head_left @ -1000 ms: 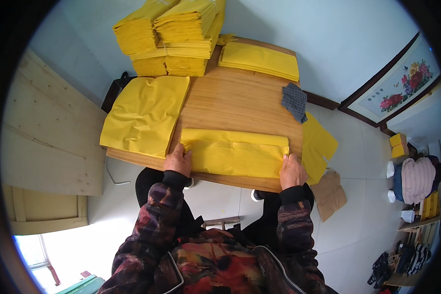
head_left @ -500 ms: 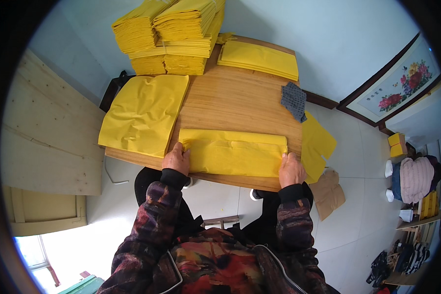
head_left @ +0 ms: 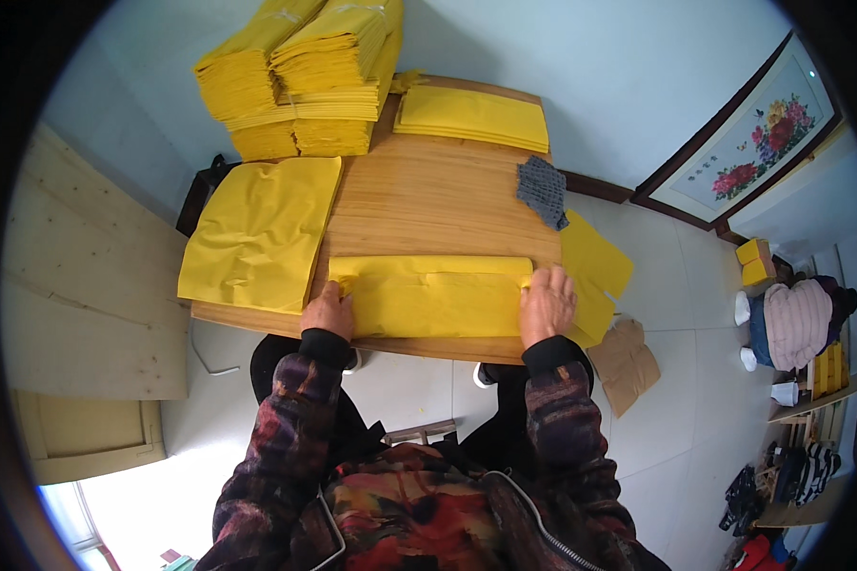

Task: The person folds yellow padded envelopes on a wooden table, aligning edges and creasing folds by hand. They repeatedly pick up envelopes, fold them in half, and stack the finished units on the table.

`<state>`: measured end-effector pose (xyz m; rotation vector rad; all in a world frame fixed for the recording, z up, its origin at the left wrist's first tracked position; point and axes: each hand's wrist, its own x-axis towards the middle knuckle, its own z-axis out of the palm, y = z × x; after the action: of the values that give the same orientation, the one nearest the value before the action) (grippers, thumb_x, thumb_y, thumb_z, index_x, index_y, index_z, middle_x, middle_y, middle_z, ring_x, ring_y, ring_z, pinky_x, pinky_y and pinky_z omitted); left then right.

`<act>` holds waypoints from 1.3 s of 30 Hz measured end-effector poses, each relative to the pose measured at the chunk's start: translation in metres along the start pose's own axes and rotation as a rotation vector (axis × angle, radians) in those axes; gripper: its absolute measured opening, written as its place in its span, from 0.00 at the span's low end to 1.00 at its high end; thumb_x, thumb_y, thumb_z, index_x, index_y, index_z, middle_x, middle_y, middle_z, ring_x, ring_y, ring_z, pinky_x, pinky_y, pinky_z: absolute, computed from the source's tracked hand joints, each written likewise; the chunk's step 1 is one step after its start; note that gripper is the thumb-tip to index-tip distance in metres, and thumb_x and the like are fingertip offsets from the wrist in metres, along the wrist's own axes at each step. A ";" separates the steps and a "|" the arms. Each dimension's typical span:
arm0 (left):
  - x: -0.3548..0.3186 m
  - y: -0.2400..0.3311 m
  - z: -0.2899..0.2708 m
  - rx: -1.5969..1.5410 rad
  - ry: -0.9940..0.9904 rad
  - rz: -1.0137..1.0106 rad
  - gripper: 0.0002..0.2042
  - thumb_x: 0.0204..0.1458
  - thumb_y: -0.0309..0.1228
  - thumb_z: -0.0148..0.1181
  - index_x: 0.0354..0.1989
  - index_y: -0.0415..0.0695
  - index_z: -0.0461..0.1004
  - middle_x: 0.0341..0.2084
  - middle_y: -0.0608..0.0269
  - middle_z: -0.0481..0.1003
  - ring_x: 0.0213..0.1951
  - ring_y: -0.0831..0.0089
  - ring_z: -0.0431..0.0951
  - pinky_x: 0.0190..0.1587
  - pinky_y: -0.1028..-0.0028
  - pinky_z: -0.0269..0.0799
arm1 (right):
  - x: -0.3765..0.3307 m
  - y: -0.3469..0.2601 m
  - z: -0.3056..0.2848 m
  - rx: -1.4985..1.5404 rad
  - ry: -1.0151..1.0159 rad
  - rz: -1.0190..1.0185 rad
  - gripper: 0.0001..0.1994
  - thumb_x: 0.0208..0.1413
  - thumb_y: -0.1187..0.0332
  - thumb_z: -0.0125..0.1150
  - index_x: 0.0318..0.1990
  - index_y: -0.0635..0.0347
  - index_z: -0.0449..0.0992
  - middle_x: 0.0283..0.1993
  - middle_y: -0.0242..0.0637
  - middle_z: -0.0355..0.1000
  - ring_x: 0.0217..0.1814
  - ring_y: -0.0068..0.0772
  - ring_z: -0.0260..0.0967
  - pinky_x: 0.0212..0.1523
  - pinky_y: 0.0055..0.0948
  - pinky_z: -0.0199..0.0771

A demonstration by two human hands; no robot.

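Note:
A folded sheet of yellow paper (head_left: 428,303) lies crosswise along the near edge of the wooden table (head_left: 428,205), with a folded band along its far side. My left hand (head_left: 328,312) is closed on its left end, thumb on top and the other fingers partly hidden. At the right end, my right hand (head_left: 548,303) grips the edge near the far corner, its thumb against the paper and its bent fingers just beyond. A wide, creased yellow sheet (head_left: 262,233) lies flat to the left of my left hand.
Tied bundles of folded yellow paper (head_left: 300,86) are piled at the back left. A flatter yellow stack (head_left: 471,116) lies at the far edge, a grey cloth (head_left: 543,190) on the right. Brown paper (head_left: 625,366) is on the floor. A person (head_left: 796,324) bends at far right.
My right hand has shifted up along the right end, from its middle toward the far corner. My left hand keeps its place on the left end. The whole view has swung slightly.

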<state>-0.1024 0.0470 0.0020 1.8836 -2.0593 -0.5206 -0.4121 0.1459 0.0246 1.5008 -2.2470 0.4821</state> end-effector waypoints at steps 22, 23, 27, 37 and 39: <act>-0.005 -0.002 0.000 -0.103 0.055 -0.018 0.13 0.54 0.39 0.59 0.37 0.42 0.70 0.27 0.41 0.77 0.34 0.43 0.78 0.37 0.51 0.73 | -0.008 -0.014 0.027 0.158 -0.291 -0.135 0.25 0.58 0.61 0.58 0.63 0.50 0.65 0.70 0.35 0.56 0.75 0.45 0.46 0.72 0.56 0.42; -0.006 -0.003 0.001 -0.127 0.080 -0.014 0.12 0.54 0.39 0.59 0.37 0.42 0.70 0.26 0.41 0.77 0.34 0.43 0.78 0.37 0.51 0.73 | -0.008 -0.012 0.029 0.157 -0.339 -0.142 0.26 0.59 0.61 0.56 0.65 0.48 0.63 0.71 0.33 0.55 0.76 0.44 0.44 0.72 0.56 0.41; -0.009 -0.006 0.001 -0.152 0.157 -0.033 0.11 0.54 0.37 0.59 0.37 0.43 0.70 0.26 0.43 0.77 0.32 0.42 0.77 0.36 0.50 0.72 | -0.007 -0.011 0.032 0.190 -0.371 -0.130 0.25 0.61 0.62 0.53 0.66 0.47 0.62 0.72 0.33 0.54 0.76 0.44 0.44 0.72 0.56 0.41; -0.079 0.123 0.050 -0.044 -0.117 0.890 0.33 0.55 0.43 0.55 0.68 0.42 0.56 0.68 0.53 0.56 0.70 0.58 0.54 0.71 0.59 0.47 | -0.006 -0.010 0.032 0.184 -0.416 -0.121 0.25 0.62 0.63 0.50 0.67 0.46 0.61 0.74 0.31 0.51 0.77 0.43 0.42 0.73 0.54 0.38; -0.076 0.135 0.070 0.048 -0.127 0.860 0.41 0.53 0.55 0.54 0.70 0.42 0.53 0.71 0.56 0.51 0.72 0.60 0.48 0.72 0.58 0.38 | -0.005 -0.008 0.033 0.199 -0.431 -0.112 0.25 0.62 0.63 0.50 0.67 0.45 0.61 0.73 0.31 0.51 0.77 0.43 0.43 0.73 0.54 0.38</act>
<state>-0.2463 0.1373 0.0035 0.8279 -2.6869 -0.3590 -0.4075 0.1313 -0.0058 1.9802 -2.4692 0.3859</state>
